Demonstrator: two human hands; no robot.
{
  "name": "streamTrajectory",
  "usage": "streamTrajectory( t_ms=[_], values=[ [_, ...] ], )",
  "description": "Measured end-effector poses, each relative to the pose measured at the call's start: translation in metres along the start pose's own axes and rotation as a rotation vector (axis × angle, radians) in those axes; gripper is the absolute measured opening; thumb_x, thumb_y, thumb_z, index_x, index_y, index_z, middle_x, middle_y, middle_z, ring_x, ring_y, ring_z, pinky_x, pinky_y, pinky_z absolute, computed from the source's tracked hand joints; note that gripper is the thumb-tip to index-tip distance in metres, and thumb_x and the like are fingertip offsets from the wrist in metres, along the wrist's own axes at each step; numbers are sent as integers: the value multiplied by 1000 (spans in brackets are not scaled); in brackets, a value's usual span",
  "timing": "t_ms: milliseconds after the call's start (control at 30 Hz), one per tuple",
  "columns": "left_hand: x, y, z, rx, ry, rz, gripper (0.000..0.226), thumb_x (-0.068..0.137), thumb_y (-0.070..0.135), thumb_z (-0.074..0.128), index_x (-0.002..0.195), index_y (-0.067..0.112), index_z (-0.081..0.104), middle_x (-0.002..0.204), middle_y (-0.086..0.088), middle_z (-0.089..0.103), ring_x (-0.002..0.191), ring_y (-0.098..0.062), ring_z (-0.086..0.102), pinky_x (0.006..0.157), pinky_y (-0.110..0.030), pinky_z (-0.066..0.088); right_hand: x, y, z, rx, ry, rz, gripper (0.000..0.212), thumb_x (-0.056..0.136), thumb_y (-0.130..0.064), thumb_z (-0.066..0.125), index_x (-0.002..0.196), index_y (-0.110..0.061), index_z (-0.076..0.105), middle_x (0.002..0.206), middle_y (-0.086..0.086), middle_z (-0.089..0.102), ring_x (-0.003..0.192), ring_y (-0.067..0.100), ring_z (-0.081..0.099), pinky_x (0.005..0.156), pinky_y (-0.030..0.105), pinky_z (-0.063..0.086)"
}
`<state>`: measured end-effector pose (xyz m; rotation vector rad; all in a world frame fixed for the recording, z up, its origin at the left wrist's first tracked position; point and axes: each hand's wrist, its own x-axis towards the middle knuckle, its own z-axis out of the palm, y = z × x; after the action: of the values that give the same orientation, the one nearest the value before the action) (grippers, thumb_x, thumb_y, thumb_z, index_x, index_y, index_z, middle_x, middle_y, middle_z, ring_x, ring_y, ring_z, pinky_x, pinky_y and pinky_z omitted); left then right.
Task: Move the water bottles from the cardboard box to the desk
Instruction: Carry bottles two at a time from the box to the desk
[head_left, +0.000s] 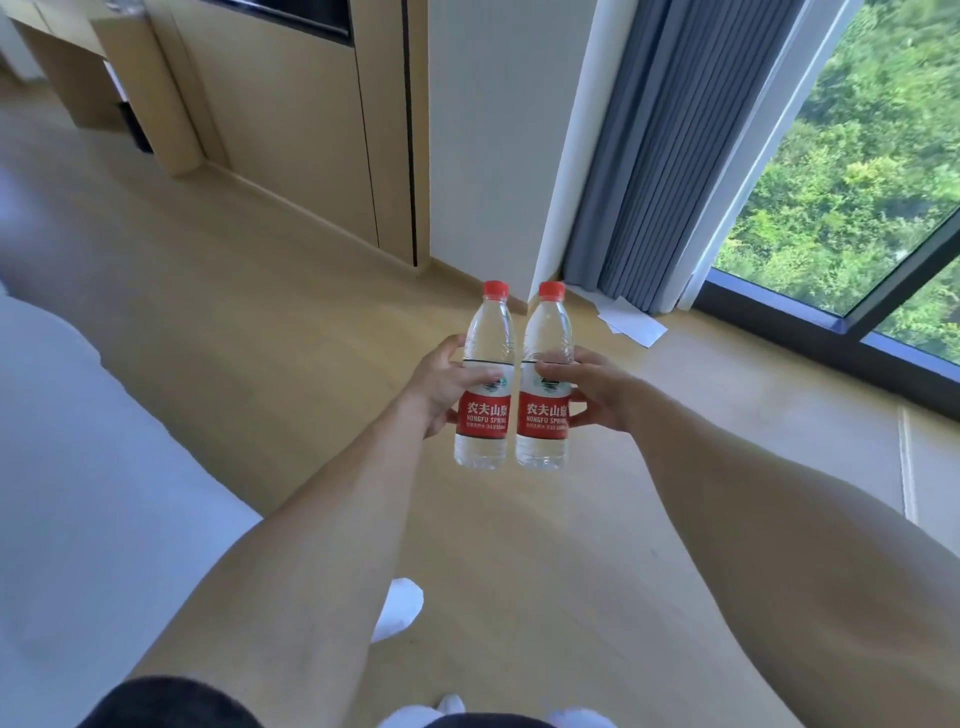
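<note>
- Both arms reach forward over a pale wood floor (291, 322); each hand carries one water bottle, upright, held out in front of the body.
- Left hand (441, 387): grip is wrapped round the left bottle (485, 379) at the upper edge of its red label, thumb across the front, fingers behind.
- Right hand (597, 392): grip is wrapped round the right bottle (543, 384) at about the same height, fingers curled over the front just above the label.
- The two bottles are side by side, just beside each other or touching along their bodies; cannot tell which. Both are clear, with red caps on and a red label with white lettering.
- Both bottles are in the air above the floor, resting on nothing.
- White bedding (78, 441) fills the left edge of the view.
- Wood-panel cabinetry (291, 130) stands along the far wall; a bench-like wooden surface (62, 31) shows at top left, blurred.
- Grey curtain (665, 156) hangs right of a white wall section, next to a large window (857, 182) with green foliage outside.
- White paper sheets (631, 322) lie on the floor at the foot of the curtain.
- White socks (397, 608) and dark shorts (171, 706) are visible at the bottom.
</note>
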<state>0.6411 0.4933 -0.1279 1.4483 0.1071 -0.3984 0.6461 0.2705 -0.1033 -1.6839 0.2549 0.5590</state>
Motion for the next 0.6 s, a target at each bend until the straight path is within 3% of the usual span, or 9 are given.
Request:
streamTrajectory(
  t_ms=[200, 433, 600],
  values=[
    [68, 5, -30, -21, 76, -24, 58, 75, 20, 84, 126, 32, 57, 99, -2, 77, 86, -21, 75, 65, -38, 57, 88, -27, -1, -23, -65, 20, 47, 84, -29, 78, 126, -25, 58, 115, 7, 72, 106, 26, 68, 89, 54, 55],
    [161, 22, -64, -41, 210, -43, 60, 67, 26, 86, 121, 36, 60, 104, -2, 77, 92, -24, 75, 77, -47, 59, 208, -66, -7, -36, -174, 15, 52, 82, -27, 80, 129, -24, 57, 114, 7, 73, 106, 28, 69, 91, 58, 54],
    [235, 45, -84, -70, 335, -71, 42, 72, 23, 85, 102, 43, 63, 102, 1, 77, 92, -22, 75, 78, -49, 60, 297, -107, -14, -58, -254, 46, 54, 83, -26, 79, 131, -24, 54, 116, 8, 71, 107, 27, 68, 93, 57, 53]
  ],
)
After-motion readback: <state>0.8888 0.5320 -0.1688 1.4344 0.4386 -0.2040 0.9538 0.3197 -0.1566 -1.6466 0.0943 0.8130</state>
